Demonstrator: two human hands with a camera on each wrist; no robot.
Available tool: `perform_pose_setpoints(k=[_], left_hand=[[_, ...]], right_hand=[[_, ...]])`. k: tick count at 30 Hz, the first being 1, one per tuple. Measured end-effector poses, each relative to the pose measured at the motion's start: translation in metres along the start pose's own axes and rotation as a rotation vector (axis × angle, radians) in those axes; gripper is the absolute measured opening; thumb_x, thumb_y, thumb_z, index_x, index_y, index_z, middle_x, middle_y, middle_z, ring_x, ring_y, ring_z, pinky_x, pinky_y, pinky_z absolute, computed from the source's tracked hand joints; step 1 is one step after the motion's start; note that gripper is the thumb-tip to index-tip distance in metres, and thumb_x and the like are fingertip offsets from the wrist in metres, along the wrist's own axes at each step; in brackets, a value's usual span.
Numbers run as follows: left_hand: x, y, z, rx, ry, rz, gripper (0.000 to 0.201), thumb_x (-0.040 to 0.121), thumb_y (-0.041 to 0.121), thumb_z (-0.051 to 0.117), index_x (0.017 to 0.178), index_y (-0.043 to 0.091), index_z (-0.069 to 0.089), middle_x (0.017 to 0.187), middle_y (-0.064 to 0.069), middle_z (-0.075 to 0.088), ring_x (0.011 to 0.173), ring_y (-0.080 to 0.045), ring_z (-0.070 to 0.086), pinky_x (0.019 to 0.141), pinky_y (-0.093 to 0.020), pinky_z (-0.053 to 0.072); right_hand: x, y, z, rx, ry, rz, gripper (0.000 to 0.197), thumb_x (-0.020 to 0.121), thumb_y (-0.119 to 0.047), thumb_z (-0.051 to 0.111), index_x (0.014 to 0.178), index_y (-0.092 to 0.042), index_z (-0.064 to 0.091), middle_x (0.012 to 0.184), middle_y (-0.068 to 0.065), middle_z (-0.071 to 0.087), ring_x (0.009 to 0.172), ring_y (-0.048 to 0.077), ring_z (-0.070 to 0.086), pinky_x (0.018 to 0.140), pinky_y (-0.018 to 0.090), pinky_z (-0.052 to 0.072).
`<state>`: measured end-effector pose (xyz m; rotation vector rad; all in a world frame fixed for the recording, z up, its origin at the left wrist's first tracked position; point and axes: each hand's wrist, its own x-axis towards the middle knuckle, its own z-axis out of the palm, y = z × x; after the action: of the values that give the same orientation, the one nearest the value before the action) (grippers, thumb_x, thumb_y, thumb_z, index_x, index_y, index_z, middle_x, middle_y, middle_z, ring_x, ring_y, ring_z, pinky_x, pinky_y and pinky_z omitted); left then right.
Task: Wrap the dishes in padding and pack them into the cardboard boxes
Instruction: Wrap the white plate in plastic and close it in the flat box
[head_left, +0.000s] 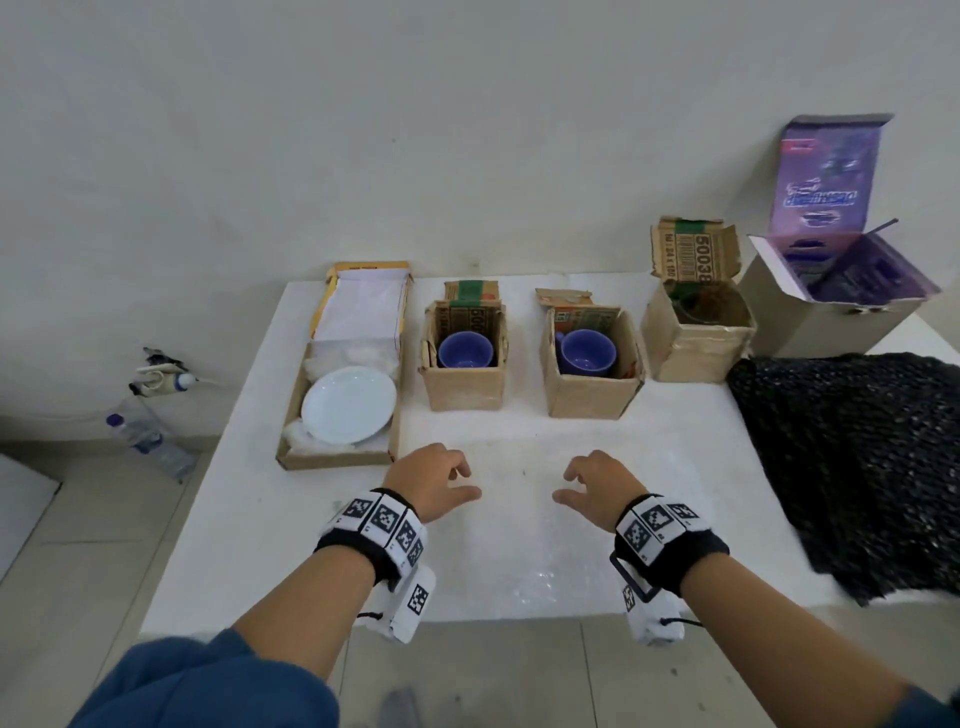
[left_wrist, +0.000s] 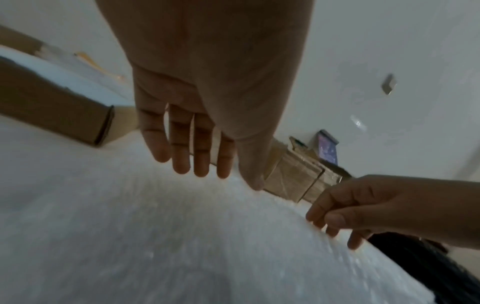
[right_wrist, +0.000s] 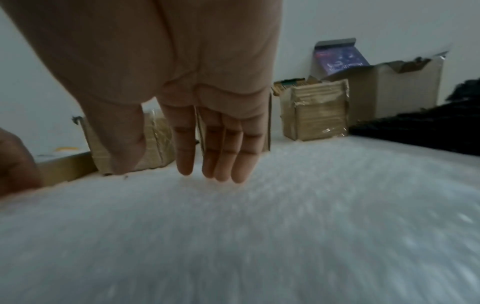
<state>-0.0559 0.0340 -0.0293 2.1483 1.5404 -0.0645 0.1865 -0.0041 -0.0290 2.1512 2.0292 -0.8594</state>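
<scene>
A white plate lies on white stuffing in a long flat cardboard box at the table's left. Two small open boxes each hold a blue cup: one left of centre, one to its right. A third small box with something glass-like inside stands further right. A sheet of bubble wrap is spread over the table's front. My left hand and right hand hover just above it, fingers relaxed, holding nothing. The wrist views show the left fingers and right fingers hanging straight.
A black knitted cloth covers the table's right side. A larger open box with a purple lid stands at the back right by the wall. On the floor to the left lie a plastic bottle and a wall socket with a cable.
</scene>
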Motion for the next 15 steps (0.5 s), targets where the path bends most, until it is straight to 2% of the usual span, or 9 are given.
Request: perform_pose_setpoints(k=[3,5,8,11,13,15], left_hand=[[0.003,0.014,0.018,-0.034,0.015,-0.062,0.048,0.081,0.056,0.061,0.119,0.025,0.056,0.115,0.004,0.054,0.104,-0.013,0.056,0.087,-0.03,0.046],[0.008,0.021,0.025,-0.015,0.022,-0.093,0.05,0.08,0.056,0.063,0.118,0.024,0.056,0.116,0.002,0.053,0.107,-0.015,0.054,0.088,-0.032,0.047],[0.014,0.026,0.031,-0.006,0.079,-0.103,0.038,0.078,0.049,0.068,0.103,0.021,0.063,0.11,0.0,0.052,0.104,-0.017,0.05,0.083,-0.034,0.048],[0.018,0.03,0.028,-0.06,0.193,-0.069,0.021,0.081,0.04,0.069,0.085,0.019,0.068,0.103,0.001,0.051,0.097,-0.015,0.05,0.079,-0.033,0.048],[0.021,0.033,0.022,-0.174,0.21,-0.031,0.017,0.083,0.035,0.067,0.081,0.018,0.065,0.097,0.001,0.056,0.088,-0.014,0.054,0.076,-0.029,0.046],[0.023,0.042,0.013,-0.4,0.135,0.023,0.013,0.087,0.029,0.064,0.079,0.019,0.059,0.088,0.001,0.063,0.08,-0.011,0.057,0.075,-0.025,0.044]], right_hand=[[-0.003,0.009,0.015,0.023,0.047,0.01,0.049,0.087,-0.049,0.058,0.122,-0.014,0.053,0.126,0.008,0.045,0.118,0.026,0.044,0.1,0.034,0.04],[-0.005,0.01,0.022,0.033,0.073,0.003,0.054,0.085,-0.051,0.059,0.125,-0.015,0.051,0.128,0.007,0.042,0.122,0.026,0.039,0.101,0.035,0.04],[-0.007,0.012,0.03,0.047,0.107,-0.014,0.058,0.084,-0.052,0.06,0.127,-0.015,0.049,0.129,0.006,0.041,0.123,0.024,0.037,0.101,0.036,0.041],[-0.009,0.016,0.032,0.061,0.113,-0.041,0.056,0.086,-0.05,0.057,0.128,-0.015,0.049,0.13,0.005,0.042,0.122,0.024,0.037,0.1,0.035,0.041],[-0.01,0.018,0.029,0.102,0.107,-0.04,0.055,0.088,-0.052,0.053,0.129,-0.015,0.049,0.131,0.006,0.043,0.123,0.024,0.037,0.102,0.036,0.039],[-0.013,0.018,0.022,0.202,0.113,-0.012,0.059,0.087,-0.058,0.05,0.13,-0.017,0.049,0.132,0.006,0.046,0.125,0.025,0.037,0.104,0.036,0.037]])
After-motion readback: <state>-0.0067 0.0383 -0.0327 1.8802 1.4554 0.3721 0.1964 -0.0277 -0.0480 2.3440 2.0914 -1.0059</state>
